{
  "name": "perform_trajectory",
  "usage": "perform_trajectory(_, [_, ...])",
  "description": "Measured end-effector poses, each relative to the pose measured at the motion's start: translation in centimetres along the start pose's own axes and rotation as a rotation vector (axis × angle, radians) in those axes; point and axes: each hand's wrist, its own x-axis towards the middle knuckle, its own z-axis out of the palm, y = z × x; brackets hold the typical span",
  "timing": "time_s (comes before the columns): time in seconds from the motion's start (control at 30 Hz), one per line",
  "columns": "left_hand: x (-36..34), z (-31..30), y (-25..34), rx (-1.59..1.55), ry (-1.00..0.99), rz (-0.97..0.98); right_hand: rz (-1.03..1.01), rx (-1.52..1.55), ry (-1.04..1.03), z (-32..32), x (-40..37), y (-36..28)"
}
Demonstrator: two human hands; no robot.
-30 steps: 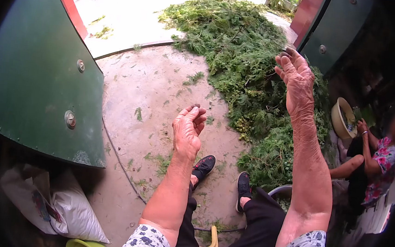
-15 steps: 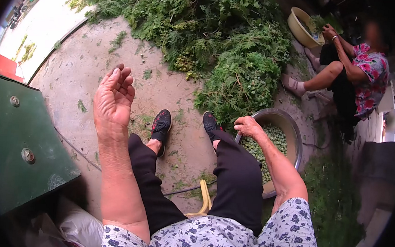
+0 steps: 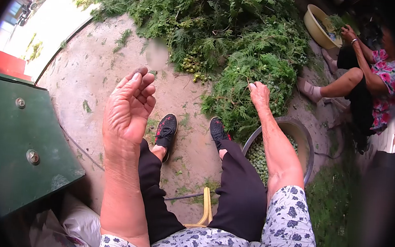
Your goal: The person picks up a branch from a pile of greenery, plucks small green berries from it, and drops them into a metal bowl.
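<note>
A bare concrete floor [image 3: 95, 69], strewn with bits of greenery, runs out to a sunlit yard. At the far left a green door [image 3: 14, 146] leans into view, with a white sack [image 3: 80, 225] slumped below it.

The seated person's left hand [image 3: 129, 111] is lifted above the knee, palm turned in and fingers loosely curled with gaps between them. Nothing is held in it. Past it, two black shoes [image 3: 165, 129] rest on the floor.

Beyond the shoes lies a big pile of green branches [image 3: 223, 32], feathery sprigs with clusters of small fruits among them. The right hand [image 3: 258, 93] is stretched out to the near edge of that pile, fingertips in the foliage. I cannot tell whether they have closed on a sprig. It looks like the reaching step, going for the next branch. A fair next move would call for a firm pinch on one stem and a pull clear of the tangle.

Just under that forearm stands a metal basin [image 3: 310, 148], beside the right leg, part filled with small green fruits [image 3: 256, 157]. At the far right another person [image 3: 382, 73] sits with both hands over a yellow basin [image 3: 314, 30] holding some green sprigs.
</note>
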Motion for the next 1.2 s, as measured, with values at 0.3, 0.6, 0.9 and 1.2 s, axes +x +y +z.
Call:
perform_trajectory(0.3, [-0.1, 0.8, -0.1, 0.007, -0.019, -0.035, 0.671, 0.726, -0.331, -1.0, -1.3, -1.7])
perform_trajectory(0.6, [-0.7, 0.2, 0.4, -0.033, 0.005, -0.032, 0.459, 1.265, -0.308, -10.3, -3.8, -6.4])
perform_trajectory(0.9, [-0.8, -1.1, 0.8, -0.072, -0.010, -0.013, 0.310, 1.401, -0.480, -14.3, -5.6, -9.3])
perform_trajectory(1.2, [-0.7, -1.2, 0.6, -0.086, -0.027, -0.020, 0.264, 1.240, -0.606, -16.9, -7.9, -13.2])
